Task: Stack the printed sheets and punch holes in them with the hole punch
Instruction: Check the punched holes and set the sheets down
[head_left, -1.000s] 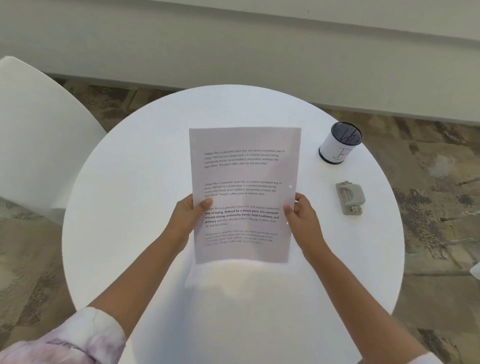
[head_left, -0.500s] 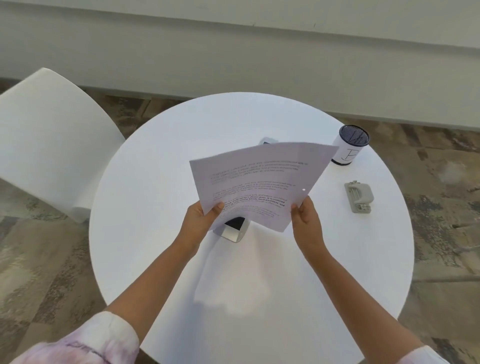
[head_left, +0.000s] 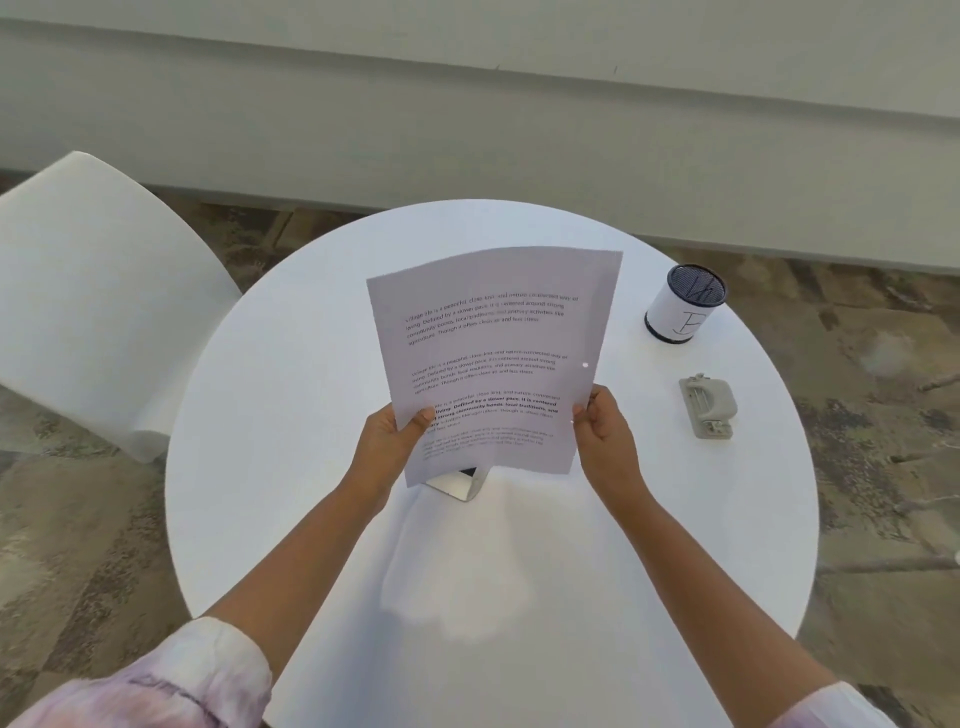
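Lower frame: we see two bare forearms reaching up from the bottom edge, tie-dye sleeve (head_left: 156, 680) at lower left, a bit of sleeve cut off at lower right. Left hand (head_left: 387, 441) grips the left edge of the printed sheets (head_left: 493, 358), thumb pressed on the front, other fingers hidden behind the paper. Right hand (head_left: 605, 431) pinches the right edge, fingers curled closed onto it, thumb tip on the front face. Sheets are held up off the round white bench (head_left: 291, 415), centre frame, tilted a little counter-clockwise, top edge bowed. One punched hole shows near the right margin; we can't tell how many sheets are in the stack. Text is in paragraphs, mostly too small to read. Under the bottom edge of the sheets a silvery object with a dark part (head_left: 460, 480) pokes out, mostly hidden; we can't identify it. Right of centre, the grey hole punch (head_left: 707, 405) lies on the bench, well apart from the hands. Further up right, a white cylindrical cup with a dark rim (head_left: 684, 304) stands upright. Upper left: white chair (head_left: 93, 291), partly cut off. Wall across the top.
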